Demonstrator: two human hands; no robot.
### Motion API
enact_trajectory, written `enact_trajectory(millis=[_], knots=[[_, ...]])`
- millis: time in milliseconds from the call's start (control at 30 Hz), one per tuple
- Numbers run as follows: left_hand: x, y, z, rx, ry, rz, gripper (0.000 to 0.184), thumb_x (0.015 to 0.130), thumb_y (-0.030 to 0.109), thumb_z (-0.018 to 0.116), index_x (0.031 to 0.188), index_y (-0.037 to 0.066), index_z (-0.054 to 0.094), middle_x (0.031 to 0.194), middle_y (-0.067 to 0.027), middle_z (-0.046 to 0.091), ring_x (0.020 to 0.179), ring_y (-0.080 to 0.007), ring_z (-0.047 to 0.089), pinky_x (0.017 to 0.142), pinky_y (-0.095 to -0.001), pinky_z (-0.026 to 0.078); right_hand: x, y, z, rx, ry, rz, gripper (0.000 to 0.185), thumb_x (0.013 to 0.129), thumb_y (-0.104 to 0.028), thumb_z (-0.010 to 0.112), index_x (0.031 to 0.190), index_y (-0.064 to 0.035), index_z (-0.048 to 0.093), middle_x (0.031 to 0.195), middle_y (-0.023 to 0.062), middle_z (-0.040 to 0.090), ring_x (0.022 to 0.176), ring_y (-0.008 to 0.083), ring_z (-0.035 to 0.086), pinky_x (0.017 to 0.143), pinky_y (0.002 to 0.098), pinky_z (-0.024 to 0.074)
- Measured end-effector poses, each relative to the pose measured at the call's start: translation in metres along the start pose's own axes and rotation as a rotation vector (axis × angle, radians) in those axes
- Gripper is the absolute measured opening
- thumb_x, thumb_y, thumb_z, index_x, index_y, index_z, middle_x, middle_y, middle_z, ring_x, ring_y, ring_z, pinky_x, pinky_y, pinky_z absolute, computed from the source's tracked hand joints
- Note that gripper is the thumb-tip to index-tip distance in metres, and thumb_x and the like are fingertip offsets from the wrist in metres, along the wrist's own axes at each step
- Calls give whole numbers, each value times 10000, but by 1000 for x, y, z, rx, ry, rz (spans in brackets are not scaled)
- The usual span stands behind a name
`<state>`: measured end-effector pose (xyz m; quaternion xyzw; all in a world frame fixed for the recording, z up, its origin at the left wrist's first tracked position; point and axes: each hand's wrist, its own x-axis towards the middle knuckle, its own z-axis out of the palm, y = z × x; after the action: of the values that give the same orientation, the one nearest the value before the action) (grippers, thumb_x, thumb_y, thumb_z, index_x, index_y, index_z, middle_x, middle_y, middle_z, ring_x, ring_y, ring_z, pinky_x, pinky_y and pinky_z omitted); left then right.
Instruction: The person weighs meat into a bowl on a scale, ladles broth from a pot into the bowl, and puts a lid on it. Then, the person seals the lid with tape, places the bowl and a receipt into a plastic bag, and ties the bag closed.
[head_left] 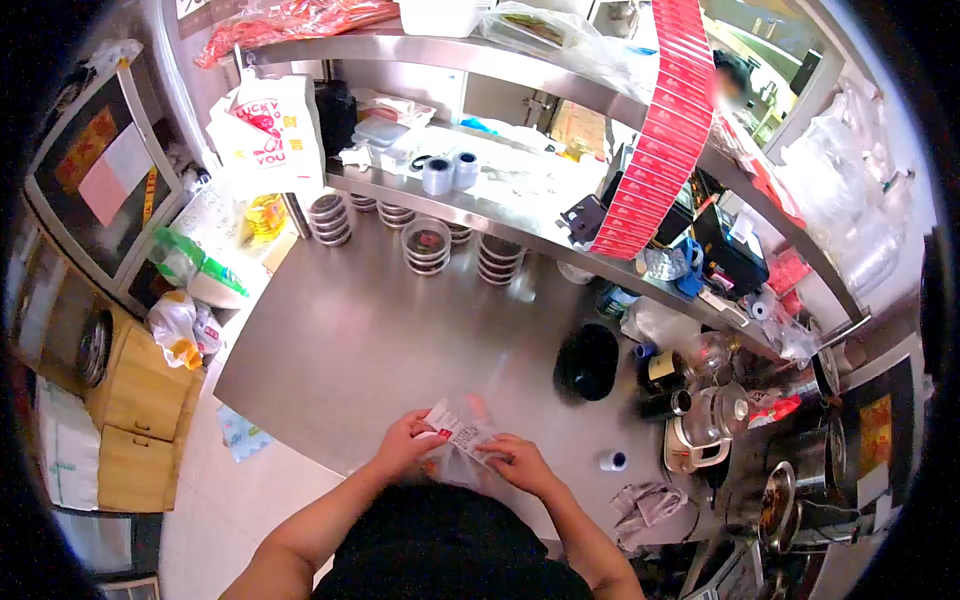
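Observation:
Close to my body, at the near edge of the steel table, a clear plastic bag [455, 467] hangs between my hands. A white printed slip [462, 430] with a red mark lies across its upper part. My left hand [408, 443] pinches the left end of the slip, close to the red mark. At the slip's other end, the fingers of my right hand [517, 464] are closed on it and seem to touch the bag too. Something pinkish shows beside the slip. I cannot make out what is inside the bag.
Stacked lidded bowls [427, 246] line the table's back under a steel shelf [390, 187]. A black container [587, 362], a small roll [613, 461], a cloth [648, 508] and a glass kettle [708, 415] stand or lie to the right. Red printed strips [660, 140] hang from above.

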<state>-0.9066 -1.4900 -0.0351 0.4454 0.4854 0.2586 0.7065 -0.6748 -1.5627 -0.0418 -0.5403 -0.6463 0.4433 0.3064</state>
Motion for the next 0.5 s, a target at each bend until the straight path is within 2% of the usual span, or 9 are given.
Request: enact_trajectory(millis=[100, 167, 200, 233, 300, 400, 467, 500], knots=[[4, 1, 4, -5, 10, 0, 538, 746, 96, 713, 1208, -10, 458, 1048, -119, 617, 965, -189, 590, 856, -323, 472, 1, 28, 1, -28, -130, 9, 349, 722, -4, 602, 1058, -92, 643, 1016, 109, 609, 917, 260, 592, 787, 320, 489], [4, 14, 11, -14, 2, -28, 493, 745, 97, 706, 1169, -8, 478, 1052, -132, 612, 969, -210, 591, 831, -329, 485, 3, 18, 2, -74, -69, -154, 348, 718, -4, 590, 1052, -87, 636, 1008, 111, 606, 928, 268, 584, 805, 331, 478], [14, -4, -1, 46, 7, -46, 477, 732, 74, 703, 1146, -5, 480, 1046, -137, 609, 963, -214, 594, 815, -329, 494, 4, 23, 11, -74, -52, -147, 347, 709, -7, 582, 1045, -80, 625, 1016, 111, 603, 954, 275, 574, 827, 349, 463], [14, -7, -2, 80, -16, 80, 455, 725, 46, 693, 1124, -4, 482, 1026, -133, 612, 933, -204, 601, 791, -309, 499, 6, 39, 23, -58, -1, -230, 360, 693, -9, 586, 1046, -75, 609, 1019, 104, 601, 958, 277, 568, 832, 363, 455], [6, 1, 13, 125, 63, 61, 416, 718, 10, 678, 1087, 0, 486, 986, -117, 620, 885, -185, 608, 765, -295, 498, 6, 42, 19, -46, -105, -191, 330, 715, -28, 592, 1043, -56, 599, 1032, 119, 593, 936, 272, 567, 822, 362, 454], [-7, 19, 24, 150, 29, 62, 395, 711, -8, 664, 1062, 6, 484, 951, -103, 624, 849, -172, 611, 735, -279, 496, 3, -15, 9, 227, 125, 85, 278, 737, -73, 613, 1010, -24, 593, 1012, 150, 589, 916, 252, 561, 806, 353, 451], [-2, 14, 26, 225, -4, 108, 406, 700, -12, 668, 1061, 14, 484, 937, -97, 625, 831, -168, 613, 725, -278, 495, 14, -18, 17, 328, 259, 42, 311, 740, -141, 646, 1016, -8, 592, 981, 167, 597, 881, 238, 567, 783, 345, 456], [6, 11, 19, 254, -26, 127, 411, 694, -13, 670, 1060, 17, 485, 930, -93, 625, 821, -165, 614, 720, -277, 494, 25, -16, 22, 314, 257, 35, 324, 739, -171, 657, 1013, -7, 598, 958, 167, 604, 860, 232, 572, 771, 343, 459]])
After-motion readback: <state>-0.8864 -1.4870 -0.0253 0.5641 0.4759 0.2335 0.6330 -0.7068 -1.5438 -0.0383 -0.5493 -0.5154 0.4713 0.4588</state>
